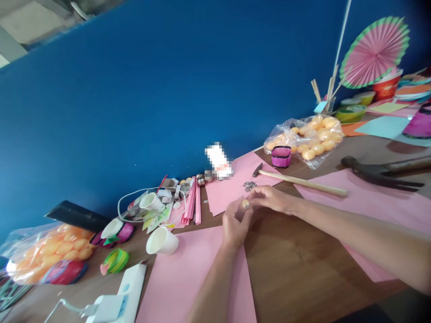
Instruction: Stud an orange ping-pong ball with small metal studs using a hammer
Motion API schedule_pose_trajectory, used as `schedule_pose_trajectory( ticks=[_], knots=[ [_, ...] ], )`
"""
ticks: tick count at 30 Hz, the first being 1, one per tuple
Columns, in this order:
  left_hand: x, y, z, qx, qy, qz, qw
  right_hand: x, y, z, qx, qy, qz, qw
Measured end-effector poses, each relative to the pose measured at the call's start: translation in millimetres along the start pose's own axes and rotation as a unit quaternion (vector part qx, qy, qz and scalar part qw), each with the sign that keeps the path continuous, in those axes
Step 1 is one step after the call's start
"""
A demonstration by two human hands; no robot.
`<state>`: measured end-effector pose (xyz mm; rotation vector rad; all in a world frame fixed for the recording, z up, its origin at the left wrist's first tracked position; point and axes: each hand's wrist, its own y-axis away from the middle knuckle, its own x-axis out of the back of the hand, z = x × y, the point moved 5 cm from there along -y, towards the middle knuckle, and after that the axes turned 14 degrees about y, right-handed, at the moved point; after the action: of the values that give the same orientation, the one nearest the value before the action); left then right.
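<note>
In the middle of the table, my left hand [235, 224] grips a small yellowish ball [245, 204] between thumb and fingers. A shiny spot shows on the ball's lower side. My right hand [269, 198] reaches in from the right, its fingers pinched together beside the ball. What they hold, if anything, is too small to make out. Just beyond my fingers lies a pile of small metal pieces [249, 185] on pink paper [222, 197]. A small hammer [303, 183] with a pale wooden handle lies behind my right forearm.
A claw hammer [373, 172] lies at the right. Bags of yellow-orange balls [316, 134] sit at the back right and far left. A white paper cup [162, 240] tilts on pink paper left of my hands. A power strip [129, 287] lies at the front left.
</note>
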<state>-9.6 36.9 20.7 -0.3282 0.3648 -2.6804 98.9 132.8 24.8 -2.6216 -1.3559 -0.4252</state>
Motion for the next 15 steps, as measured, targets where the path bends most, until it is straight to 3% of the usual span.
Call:
schedule_pose_trajectory(
  ticks=[7,10,15],
  knots=[
    [1.1,-0.1,-1.7,0.024,0.034,0.002,0.999,-0.1,8.2,-14.1,0.067,0.110,0.044,0.991],
    [0.6,-1.0,-1.1,0.006,0.046,0.000,0.999,-2.0,9.3,-12.9,0.082,0.095,0.052,0.991],
    [0.7,-2.3,-5.4,0.017,0.079,0.009,0.997,-8.5,8.3,-9.8,0.111,0.045,0.005,0.993]
  ],
)
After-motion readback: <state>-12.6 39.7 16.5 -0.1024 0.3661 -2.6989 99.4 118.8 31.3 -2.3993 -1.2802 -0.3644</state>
